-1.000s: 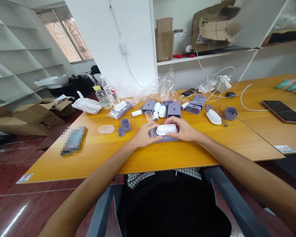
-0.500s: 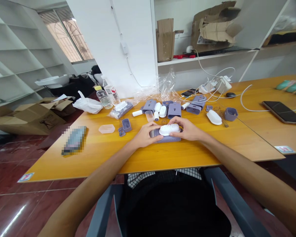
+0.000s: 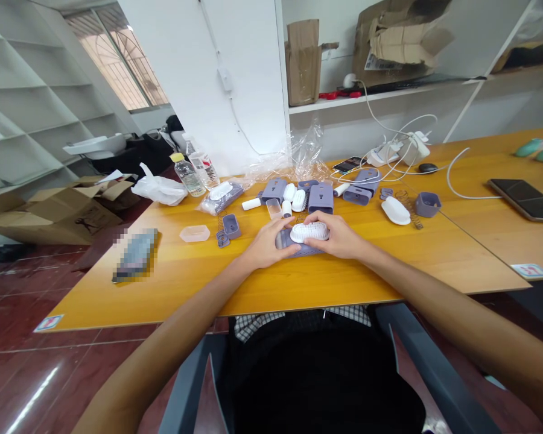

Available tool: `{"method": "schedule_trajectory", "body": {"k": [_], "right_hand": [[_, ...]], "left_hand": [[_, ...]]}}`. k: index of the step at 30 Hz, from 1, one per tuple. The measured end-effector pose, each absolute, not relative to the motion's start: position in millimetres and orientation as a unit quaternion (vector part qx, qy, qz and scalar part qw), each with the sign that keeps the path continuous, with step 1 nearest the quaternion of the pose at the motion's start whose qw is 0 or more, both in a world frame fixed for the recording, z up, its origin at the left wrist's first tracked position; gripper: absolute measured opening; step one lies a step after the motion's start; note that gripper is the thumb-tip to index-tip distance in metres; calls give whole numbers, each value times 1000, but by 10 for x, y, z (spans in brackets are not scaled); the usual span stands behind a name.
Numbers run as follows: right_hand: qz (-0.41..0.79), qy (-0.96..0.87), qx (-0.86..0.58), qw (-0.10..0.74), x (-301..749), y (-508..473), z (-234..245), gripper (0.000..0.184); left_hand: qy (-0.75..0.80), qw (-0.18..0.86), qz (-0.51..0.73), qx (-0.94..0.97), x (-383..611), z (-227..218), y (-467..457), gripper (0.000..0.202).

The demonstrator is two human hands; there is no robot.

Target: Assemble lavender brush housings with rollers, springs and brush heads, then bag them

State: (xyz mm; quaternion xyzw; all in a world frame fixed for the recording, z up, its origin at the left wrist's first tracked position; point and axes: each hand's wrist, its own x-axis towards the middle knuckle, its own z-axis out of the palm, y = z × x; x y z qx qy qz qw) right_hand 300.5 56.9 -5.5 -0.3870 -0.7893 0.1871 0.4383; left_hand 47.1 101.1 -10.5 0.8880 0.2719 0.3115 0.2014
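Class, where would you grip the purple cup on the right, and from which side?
Probably pinch the cup by its right wall, from the upper right: its open top faces up, and a spring lies close on its left.

White bristled piece [image 3: 309, 232] sits slightly further right than a second ago; left hand [image 3: 266, 245] has fingers spread wider

Mostly white, grey-purple, orange-yellow

White oval plastic piece [image 3: 309, 232]: rows of bumps. Grey-purple oblong plastic case [image 3: 308, 250]: dotted side. Orange-yellow wooden tabletop [image 3: 199, 283]. Black-and-white cloth [image 3: 259, 325]: checked. Yellow round bottle cap [image 3: 177, 157]. Dark-red glossy floor tiles [image 3: 9, 310]: pale joints.
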Motion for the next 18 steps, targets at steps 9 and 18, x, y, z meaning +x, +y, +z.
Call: {"method": "schedule_trajectory", "body": {"k": [9, 18], "right_hand": [[177, -788, -394, 438, 3047, 577, -41, 38], [181, -793, -381, 439, 3173, 630, -16, 30]], "left_hand": [[257, 214, 309, 890, 463, -80, 1041, 65], [254, 204, 302, 896, 367, -38, 1110, 63]]}}
